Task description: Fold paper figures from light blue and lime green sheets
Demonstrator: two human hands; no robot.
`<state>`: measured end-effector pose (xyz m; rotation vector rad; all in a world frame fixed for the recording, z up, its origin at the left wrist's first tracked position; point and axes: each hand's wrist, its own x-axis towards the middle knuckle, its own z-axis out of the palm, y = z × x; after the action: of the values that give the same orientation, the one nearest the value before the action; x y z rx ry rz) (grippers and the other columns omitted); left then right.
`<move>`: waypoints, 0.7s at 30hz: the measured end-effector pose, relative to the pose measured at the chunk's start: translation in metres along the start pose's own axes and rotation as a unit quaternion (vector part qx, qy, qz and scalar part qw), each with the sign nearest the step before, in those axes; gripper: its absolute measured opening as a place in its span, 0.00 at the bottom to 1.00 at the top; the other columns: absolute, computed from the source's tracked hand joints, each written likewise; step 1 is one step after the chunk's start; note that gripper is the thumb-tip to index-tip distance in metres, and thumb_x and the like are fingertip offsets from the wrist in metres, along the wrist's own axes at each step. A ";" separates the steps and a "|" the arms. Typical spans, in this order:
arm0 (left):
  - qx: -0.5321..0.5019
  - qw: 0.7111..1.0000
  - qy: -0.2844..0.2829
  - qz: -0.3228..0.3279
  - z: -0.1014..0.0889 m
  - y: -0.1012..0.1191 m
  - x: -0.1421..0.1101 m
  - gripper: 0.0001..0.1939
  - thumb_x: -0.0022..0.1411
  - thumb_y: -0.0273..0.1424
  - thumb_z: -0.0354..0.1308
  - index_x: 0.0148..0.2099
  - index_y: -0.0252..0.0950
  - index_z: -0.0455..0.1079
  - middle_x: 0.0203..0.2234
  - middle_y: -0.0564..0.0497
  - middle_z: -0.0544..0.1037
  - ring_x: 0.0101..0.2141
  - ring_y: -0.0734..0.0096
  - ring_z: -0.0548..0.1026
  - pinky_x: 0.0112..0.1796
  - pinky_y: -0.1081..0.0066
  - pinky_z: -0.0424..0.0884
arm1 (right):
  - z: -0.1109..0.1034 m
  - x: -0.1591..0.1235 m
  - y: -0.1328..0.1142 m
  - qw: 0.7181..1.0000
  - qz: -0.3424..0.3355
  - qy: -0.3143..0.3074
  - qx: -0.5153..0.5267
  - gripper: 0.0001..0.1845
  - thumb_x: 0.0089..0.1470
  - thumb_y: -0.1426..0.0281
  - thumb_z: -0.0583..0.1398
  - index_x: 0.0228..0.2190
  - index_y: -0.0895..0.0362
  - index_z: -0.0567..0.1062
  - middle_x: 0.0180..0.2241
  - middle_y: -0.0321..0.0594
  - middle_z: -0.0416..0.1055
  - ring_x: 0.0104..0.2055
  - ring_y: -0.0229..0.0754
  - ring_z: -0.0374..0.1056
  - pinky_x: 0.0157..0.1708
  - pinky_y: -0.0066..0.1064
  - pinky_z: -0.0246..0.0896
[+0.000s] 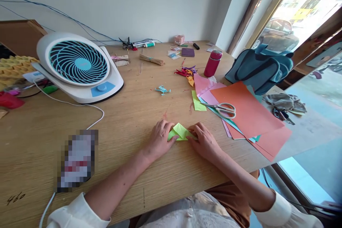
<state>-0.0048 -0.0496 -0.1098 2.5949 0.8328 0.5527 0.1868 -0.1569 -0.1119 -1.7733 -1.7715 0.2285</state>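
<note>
A small lime-green paper (pixel 180 131), folded with a raised peak in its middle, lies on the wooden table (pixel 128 121) near the front. My left hand (pixel 161 135) pinches its left end between thumb and fingers. At the other end, the fingers and thumb of my right hand (pixel 202 139) close on the paper's right side. Both ends of the paper are partly hidden by my fingers. Beyond my hands sits a small light-blue folded paper figure (pixel 162 90).
To the right, scissors (pixel 226 110) rest on coloured paper sheets (pixel 245 110), beside a blue bag (pixel 259 67). A red bottle (pixel 213 63) stands behind them. A white fan (pixel 80 64) occupies the left, its cord trailing forward. Folded paper pieces (pixel 186 72) lie near the bottle.
</note>
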 end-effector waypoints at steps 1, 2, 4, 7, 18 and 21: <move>0.017 0.999 -0.008 -0.026 0.000 0.003 0.000 0.18 0.61 0.39 0.62 0.49 0.36 0.68 0.43 0.43 0.71 0.47 0.53 0.70 0.48 0.55 0.69 | 0.001 0.002 -0.001 1.000 0.008 -0.004 -0.014 0.08 0.57 0.69 0.62 0.40 0.56 0.71 0.38 0.44 0.68 0.40 0.46 0.67 0.41 0.37 0.65; 0.024 0.998 -0.018 -0.050 0.001 0.006 0.001 0.17 0.58 0.39 0.65 0.45 0.35 0.68 0.42 0.43 0.71 0.45 0.53 0.70 0.46 0.55 0.69 | 0.003 0.004 -0.002 1.000 0.012 -0.010 -0.027 0.10 0.56 0.67 0.63 0.39 0.56 0.71 0.38 0.44 0.67 0.41 0.47 0.67 0.41 0.38 0.65; 0.001 0.996 -0.030 -0.086 0.002 0.009 0.003 0.14 0.55 0.36 0.67 0.39 0.36 0.67 0.39 0.45 0.71 0.43 0.55 0.70 0.44 0.58 0.68 | 0.004 0.006 -0.003 0.999 0.018 -0.021 -0.040 0.12 0.54 0.65 0.65 0.38 0.56 0.70 0.38 0.44 0.67 0.42 0.49 0.66 0.42 0.40 0.64; -0.081 0.989 -0.038 -0.120 0.001 0.012 0.008 0.11 0.55 0.28 0.64 0.36 0.38 0.64 0.35 0.51 0.73 0.39 0.62 0.72 0.41 0.65 0.67 | 0.001 0.011 -0.001 0.998 0.047 -0.040 -0.001 0.12 0.52 0.67 0.65 0.36 0.56 0.69 0.37 0.42 0.68 0.40 0.46 0.66 0.40 0.38 0.62; -0.430 0.885 -0.037 -0.176 -0.014 0.008 0.033 0.12 0.59 0.36 0.62 0.40 0.34 0.71 0.30 0.54 0.75 0.31 0.74 0.72 0.34 0.76 0.66 | -0.016 0.056 0.023 0.859 0.169 -0.160 0.456 0.24 0.48 0.48 0.64 0.27 0.57 0.71 0.24 0.33 0.66 0.25 0.35 0.59 0.25 0.27 0.53; -0.419 0.890 0.017 -0.181 -0.015 0.003 0.030 0.12 0.60 0.38 0.61 0.38 0.34 0.73 0.28 0.54 0.74 0.28 0.75 0.70 0.31 0.76 0.66 | -0.015 0.055 0.022 0.847 0.188 -0.125 0.481 0.25 0.48 0.47 0.64 0.29 0.56 0.71 0.26 0.35 0.69 0.27 0.37 0.63 0.28 0.29 0.57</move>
<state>0.0127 -0.0304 -0.0880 1.6049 0.8180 0.6561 0.2179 -0.1072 -0.0951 -1.3037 -1.0675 1.3094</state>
